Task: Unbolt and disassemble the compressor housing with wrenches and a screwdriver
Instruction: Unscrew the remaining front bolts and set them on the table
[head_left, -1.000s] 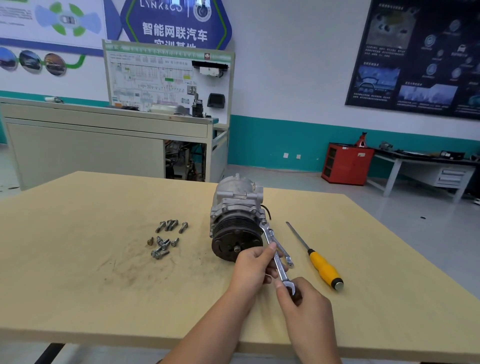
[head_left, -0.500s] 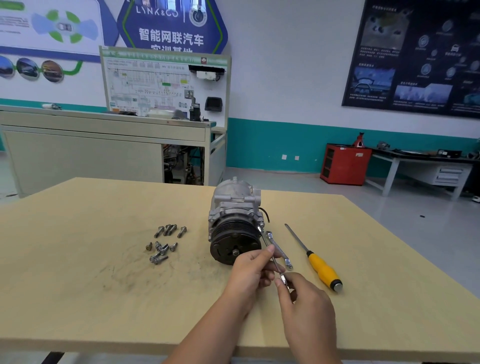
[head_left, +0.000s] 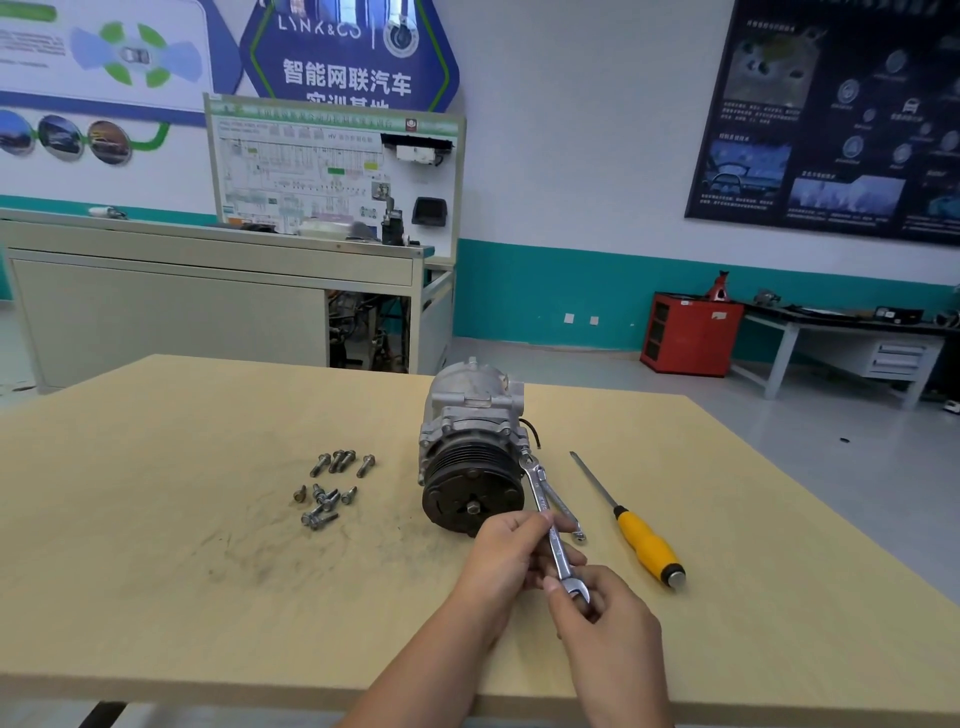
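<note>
Bolt loosening is judged in hand: the wrench (head_left: 543, 501) is pinched mid-shank by the left hand (head_left: 511, 556) and at its near end by the right hand (head_left: 608, 623), far end set at the right flange of the compressor (head_left: 472, 441) lying mid-table (head_left: 156, 519). Next, a steady swing without head slip is called for. "LYNK&CO" and "智能网联汽车" can be read on the blue wall sign (head_left: 348, 57).

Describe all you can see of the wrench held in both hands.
The wrench is a slim, shiny, steel-looking bar with an open-ended head at the near end. Its far end sits against the right edge of the compressor, and it slants back toward the person. The left hand pinches its middle; the right hand holds the near end.
</note>
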